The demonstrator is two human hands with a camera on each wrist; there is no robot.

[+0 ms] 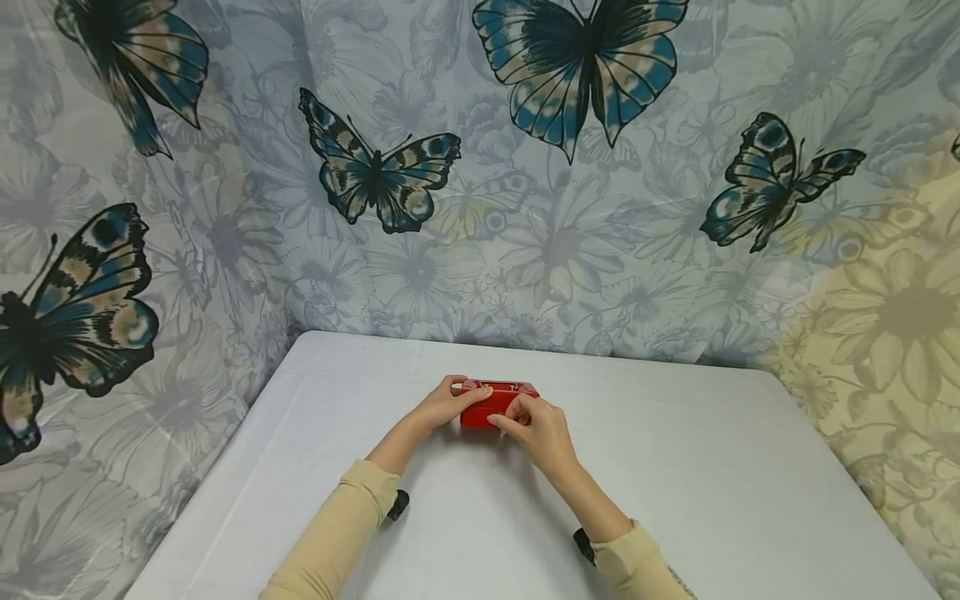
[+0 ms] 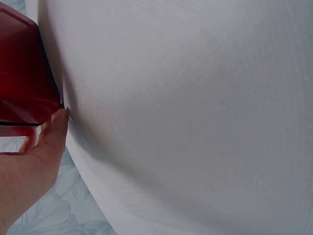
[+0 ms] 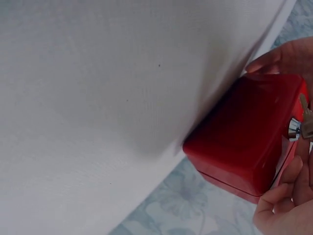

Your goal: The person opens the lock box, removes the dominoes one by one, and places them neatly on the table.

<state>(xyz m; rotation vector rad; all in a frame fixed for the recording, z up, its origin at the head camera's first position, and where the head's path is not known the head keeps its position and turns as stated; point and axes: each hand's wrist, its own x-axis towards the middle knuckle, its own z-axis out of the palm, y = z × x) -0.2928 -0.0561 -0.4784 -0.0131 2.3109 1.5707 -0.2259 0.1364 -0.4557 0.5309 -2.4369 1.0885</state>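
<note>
White table [image 1: 675, 467] bears red box [image 1: 491, 402]; butterfly curtain [image 1: 390, 175] behind

The red box [image 1: 498, 402] is partly hidden behind both hands in the head view; its front can't be seen. In the left wrist view the frame edge cuts the box, approx. only 1 corner shows. The key [image 3: 306, 123] is cut off at the right wrist view's edge, w/ its shape unclear.

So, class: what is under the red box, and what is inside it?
The red box sits on a white table, held by the left hand and right hand. A key sits in its lock. It is closed, so its contents are hidden.
</note>
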